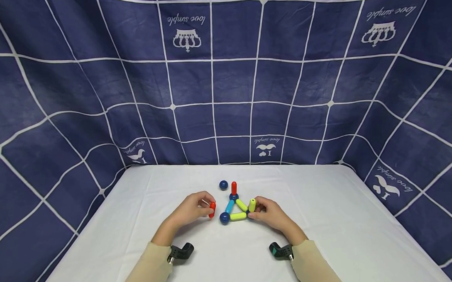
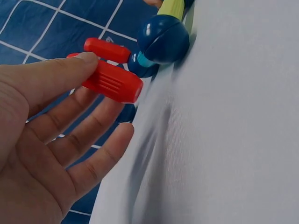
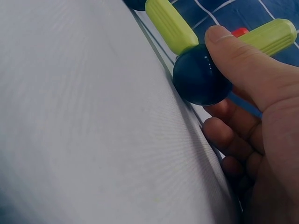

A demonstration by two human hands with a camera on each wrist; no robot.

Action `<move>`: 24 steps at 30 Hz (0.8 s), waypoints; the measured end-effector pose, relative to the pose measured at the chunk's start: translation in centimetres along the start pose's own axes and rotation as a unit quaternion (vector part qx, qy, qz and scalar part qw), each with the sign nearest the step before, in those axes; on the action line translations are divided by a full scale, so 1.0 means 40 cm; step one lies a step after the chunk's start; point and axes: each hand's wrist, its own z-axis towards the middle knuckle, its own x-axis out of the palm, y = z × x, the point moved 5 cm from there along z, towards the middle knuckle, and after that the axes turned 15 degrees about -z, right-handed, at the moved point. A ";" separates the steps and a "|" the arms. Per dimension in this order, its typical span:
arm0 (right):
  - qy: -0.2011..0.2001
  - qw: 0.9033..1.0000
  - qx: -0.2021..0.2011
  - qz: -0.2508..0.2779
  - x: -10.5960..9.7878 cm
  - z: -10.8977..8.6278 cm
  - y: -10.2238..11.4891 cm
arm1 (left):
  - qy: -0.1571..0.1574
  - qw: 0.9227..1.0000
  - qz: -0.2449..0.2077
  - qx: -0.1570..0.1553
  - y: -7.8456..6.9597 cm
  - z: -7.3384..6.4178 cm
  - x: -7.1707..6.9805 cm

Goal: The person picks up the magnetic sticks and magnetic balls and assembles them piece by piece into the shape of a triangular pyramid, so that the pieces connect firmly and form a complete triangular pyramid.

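Observation:
My left hand (image 1: 191,207) pinches a red rod (image 2: 112,81) between thumb and fingers, held upright just left of a triangle of balls and rods. A light-blue rod (image 1: 229,206) and two yellow-green rods, one on the far side (image 1: 241,205) and one in front (image 1: 238,216), join three dark blue balls. A second red rod (image 1: 234,187) stands on the far ball (image 1: 233,197). Gripping the right corner ball (image 3: 198,77) is my right hand (image 1: 271,214), its thumb on the ball; a yellow-green rod (image 1: 252,205) rises from that ball. The near-left ball (image 1: 225,217) has no upright rod.
One loose dark blue ball (image 1: 223,185) lies behind the triangle, to its left. White cloth covers the table (image 1: 312,243). A navy curtain with white grid lines (image 1: 231,83) hangs behind the table and along its sides.

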 end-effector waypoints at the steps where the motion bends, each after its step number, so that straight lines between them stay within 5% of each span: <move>1: -0.002 1.000 0.000 -0.001 0.001 0.000 0.000 | -0.004 1.000 -0.006 0.002 -0.003 0.000 0.001; 10: -0.012 1.000 0.005 -0.009 0.003 0.003 0.001 | -0.026 0.998 -0.049 0.027 -0.027 0.000 0.025; 24: -0.020 1.000 -0.005 -0.015 0.001 0.002 0.004 | -0.031 0.998 -0.036 0.050 -0.045 0.002 0.066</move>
